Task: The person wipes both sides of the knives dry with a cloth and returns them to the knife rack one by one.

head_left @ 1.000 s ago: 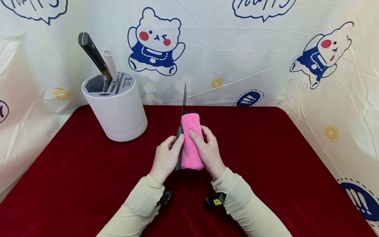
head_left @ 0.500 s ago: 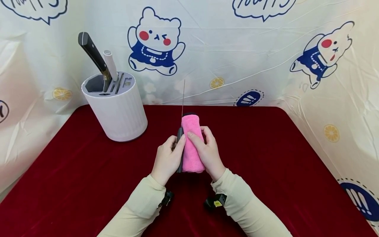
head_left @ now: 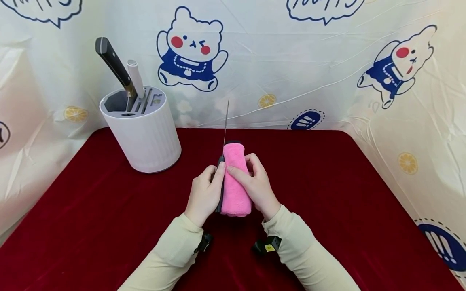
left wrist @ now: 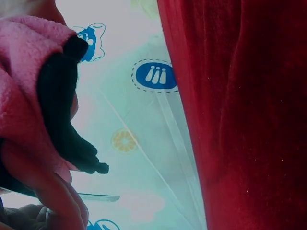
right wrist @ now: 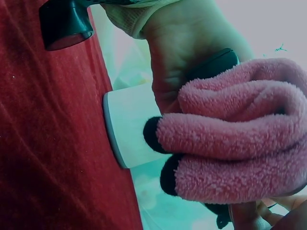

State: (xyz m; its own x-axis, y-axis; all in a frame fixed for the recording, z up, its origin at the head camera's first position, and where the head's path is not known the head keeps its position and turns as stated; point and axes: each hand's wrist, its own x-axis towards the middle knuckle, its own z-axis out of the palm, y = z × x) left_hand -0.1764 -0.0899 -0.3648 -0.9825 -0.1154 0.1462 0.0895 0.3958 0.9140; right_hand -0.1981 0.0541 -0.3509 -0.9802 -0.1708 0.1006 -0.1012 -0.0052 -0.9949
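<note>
My left hand (head_left: 204, 196) grips a knife by its dark handle (head_left: 219, 204), the thin blade (head_left: 226, 125) pointing up and away. In my right hand (head_left: 260, 188) is a folded pink cloth (head_left: 236, 196) with a dark edge, its thumb lying across the front. The cloth stands upright along the knife's right side, and my left thumb reaches its left border. The left wrist view shows the blade (left wrist: 99, 197) jutting out below the cloth (left wrist: 21, 81). Soft folds of the cloth (right wrist: 235, 136) fill the right wrist view, with the handle's end (right wrist: 218, 63) behind them.
A white ribbed knife block (head_left: 145, 141) stands at the back left of the red-covered table (head_left: 309, 194). A black-handled knife (head_left: 114, 66) and a white-handled utensil (head_left: 136, 79) stick up from it. Behind hangs a pale curtain (head_left: 269, 52) with cartoon bears.
The pink cloth has come slightly down toward me, and my right thumb has shifted left and lower on it. The knife's blade has turned a little, now showing thinner than at first.
</note>
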